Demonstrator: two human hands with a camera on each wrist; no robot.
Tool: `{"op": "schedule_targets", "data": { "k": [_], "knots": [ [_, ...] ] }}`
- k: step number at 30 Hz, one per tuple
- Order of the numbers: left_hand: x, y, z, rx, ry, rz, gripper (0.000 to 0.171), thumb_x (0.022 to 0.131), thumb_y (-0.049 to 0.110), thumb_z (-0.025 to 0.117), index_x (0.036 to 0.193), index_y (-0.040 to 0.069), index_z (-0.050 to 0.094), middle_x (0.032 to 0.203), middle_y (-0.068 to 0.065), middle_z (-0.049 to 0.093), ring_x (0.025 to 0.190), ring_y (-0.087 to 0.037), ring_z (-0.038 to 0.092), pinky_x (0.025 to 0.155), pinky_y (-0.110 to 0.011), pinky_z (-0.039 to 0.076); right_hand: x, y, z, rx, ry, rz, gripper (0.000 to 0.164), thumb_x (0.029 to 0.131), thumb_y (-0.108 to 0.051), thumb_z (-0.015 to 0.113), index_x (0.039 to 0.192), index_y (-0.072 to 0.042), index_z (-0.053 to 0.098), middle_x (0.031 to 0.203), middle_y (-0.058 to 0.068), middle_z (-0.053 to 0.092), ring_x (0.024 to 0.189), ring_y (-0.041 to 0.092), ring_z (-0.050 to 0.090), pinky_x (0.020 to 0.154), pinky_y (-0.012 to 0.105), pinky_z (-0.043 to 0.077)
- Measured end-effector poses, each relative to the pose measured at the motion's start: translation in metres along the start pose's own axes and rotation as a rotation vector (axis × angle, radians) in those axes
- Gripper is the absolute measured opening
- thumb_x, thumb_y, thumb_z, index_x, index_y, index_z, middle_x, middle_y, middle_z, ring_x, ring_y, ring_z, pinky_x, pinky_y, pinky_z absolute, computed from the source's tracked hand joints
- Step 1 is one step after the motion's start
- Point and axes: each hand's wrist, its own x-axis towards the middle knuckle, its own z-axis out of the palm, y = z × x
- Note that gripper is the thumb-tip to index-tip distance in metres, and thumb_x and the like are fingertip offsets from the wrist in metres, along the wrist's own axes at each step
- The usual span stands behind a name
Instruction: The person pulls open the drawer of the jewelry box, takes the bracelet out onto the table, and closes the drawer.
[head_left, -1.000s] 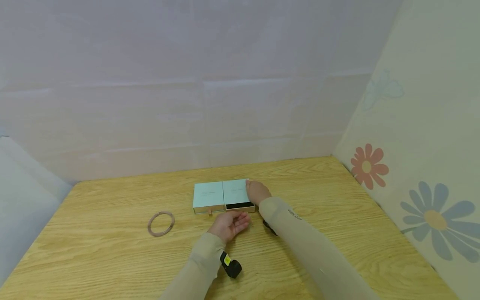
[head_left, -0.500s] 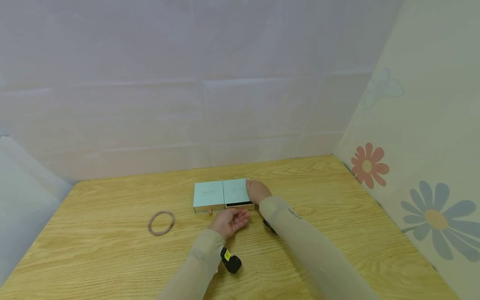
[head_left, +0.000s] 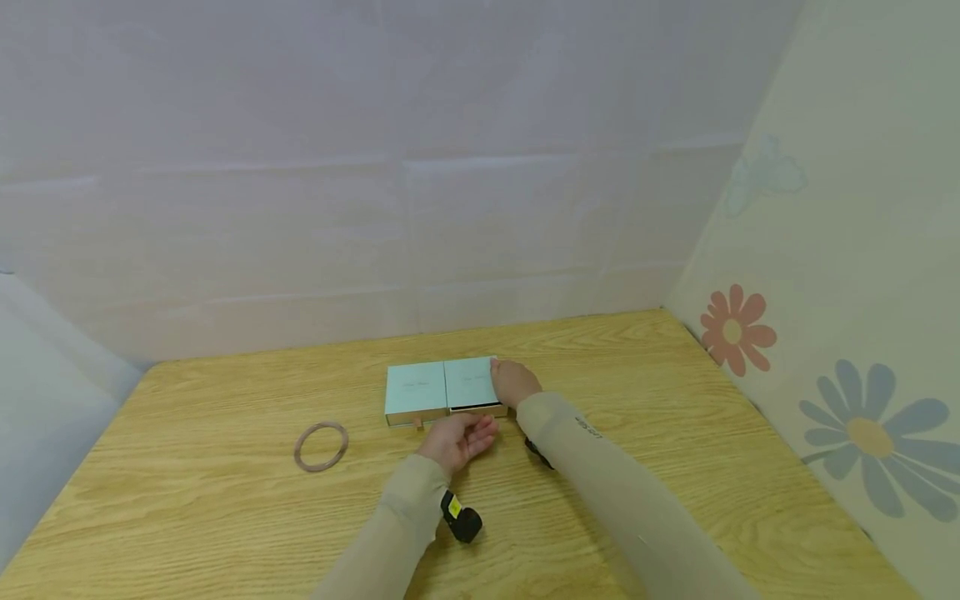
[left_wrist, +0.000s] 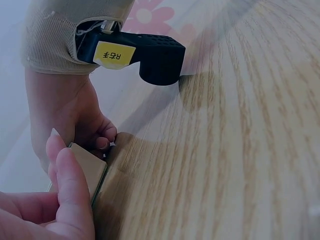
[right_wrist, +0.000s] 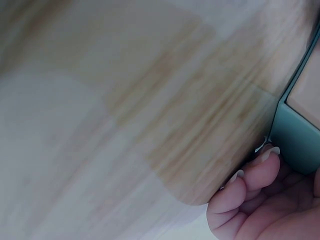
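Observation:
Two flat mint-green drawer boxes lie side by side on the wooden table. My right hand [head_left: 515, 383] grips the right side of the right-hand box [head_left: 470, 379], its fingers curled at the corner in the right wrist view. That box's tan drawer [head_left: 487, 411] stands out slightly, leaving a thin dark strip at its front. Against the drawer front rest the fingertips of my left hand [head_left: 457, 442], the fingers loosely extended. The left wrist view shows those fingers [left_wrist: 72, 190] over the tan front. The left-hand box [head_left: 416, 388] has its drawer in, with a small tab in front.
A pinkish-brown bangle-like ring [head_left: 321, 447] lies on the table [head_left: 187, 492] left of the boxes. A pale wall [head_left: 360, 225] rises behind, and a flower-patterned panel [head_left: 847, 333] stands on the right.
The right-hand box's drawer has slid inward, and its dark strip has narrowed. My left hand has moved slightly forward with it, while my right hand stays at the box's side.

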Motion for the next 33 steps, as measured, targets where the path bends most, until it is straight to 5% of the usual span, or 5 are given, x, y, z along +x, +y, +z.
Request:
{"op": "schedule_targets", "data": {
  "k": [13, 23, 29, 33],
  "knots": [
    [0.0042, 0.0021, -0.0004, -0.017, 0.0, -0.015, 0.018, 0.101, -0.002, 0.042, 0.108, -0.012, 0.056, 0.075, -0.007, 0.064, 0.065, -0.01, 0.066, 0.061, -0.021, 0.055, 0.0014, 0.0002, -0.0005, -0.013, 0.007, 0.002, 0.056, 0.109, -0.03, 0.024, 0.099, 0.005, 0.067, 0.109, 0.021, 0.066, 0.094, 0.032, 0.064, 0.087, 0.043, 0.05],
    [0.0056, 0.0012, -0.0014, -0.024, -0.003, -0.01, 0.017, 0.102, -0.001, 0.042, 0.108, -0.011, 0.055, 0.079, -0.008, 0.064, 0.066, -0.01, 0.065, 0.064, -0.021, 0.054, -0.0028, -0.0022, -0.0027, -0.014, -0.004, -0.003, 0.057, 0.109, -0.031, 0.023, 0.081, -0.001, 0.064, 0.1, 0.02, 0.068, 0.086, 0.03, 0.064, 0.085, 0.042, 0.051],
    [0.0068, 0.0024, -0.0017, -0.039, -0.001, -0.025, 0.017, 0.102, -0.001, 0.042, 0.11, -0.011, 0.054, 0.08, -0.008, 0.064, 0.066, -0.011, 0.065, 0.065, -0.021, 0.055, -0.0004, -0.001, -0.0012, -0.02, 0.0, -0.003, 0.057, 0.109, -0.03, 0.024, 0.083, -0.001, 0.065, 0.101, 0.02, 0.068, 0.089, 0.03, 0.064, 0.085, 0.042, 0.051],
    [0.0068, 0.0024, -0.0021, -0.037, -0.001, -0.028, 0.018, 0.102, -0.001, 0.041, 0.11, -0.011, 0.054, 0.081, -0.009, 0.064, 0.068, -0.011, 0.066, 0.066, -0.022, 0.055, 0.0001, -0.0007, -0.0001, -0.009, -0.002, 0.001, 0.056, 0.109, -0.03, 0.024, 0.078, -0.003, 0.062, 0.088, 0.016, 0.066, 0.077, 0.027, 0.062, 0.079, 0.04, 0.052]
  ]
}}
